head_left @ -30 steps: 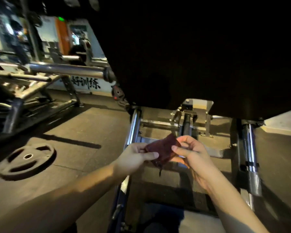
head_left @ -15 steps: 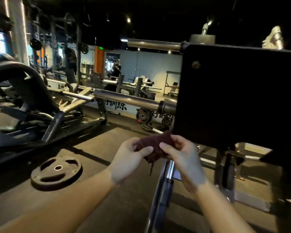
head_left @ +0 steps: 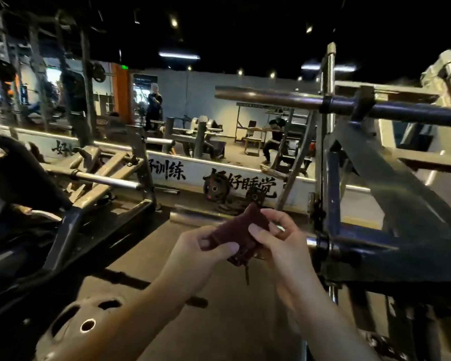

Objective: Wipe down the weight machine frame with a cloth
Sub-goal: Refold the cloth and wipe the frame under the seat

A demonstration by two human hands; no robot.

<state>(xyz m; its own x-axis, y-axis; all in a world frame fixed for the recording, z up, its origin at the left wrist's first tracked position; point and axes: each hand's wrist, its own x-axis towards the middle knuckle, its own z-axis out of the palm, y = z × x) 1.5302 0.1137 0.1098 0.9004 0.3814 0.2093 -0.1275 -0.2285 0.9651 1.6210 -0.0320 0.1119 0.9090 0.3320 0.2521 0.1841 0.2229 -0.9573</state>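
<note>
You stand in a dim gym with a black ceiling [head_left: 245, 27] and small spot lights. A mirror wall [head_left: 206, 105] with painted Chinese lettering [head_left: 242, 187] runs across the back. A weight plate [head_left: 71, 327] lies on the dark rubber floor [head_left: 151, 246].

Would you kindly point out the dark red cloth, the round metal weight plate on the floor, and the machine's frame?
Dark red cloth [head_left: 235, 234]: head view, middle of its folded face.
Round metal weight plate [head_left: 71, 327]: head view, near its centre hole.
Grey steel machine frame [head_left: 370, 160]: head view, diagonal brace.
</note>
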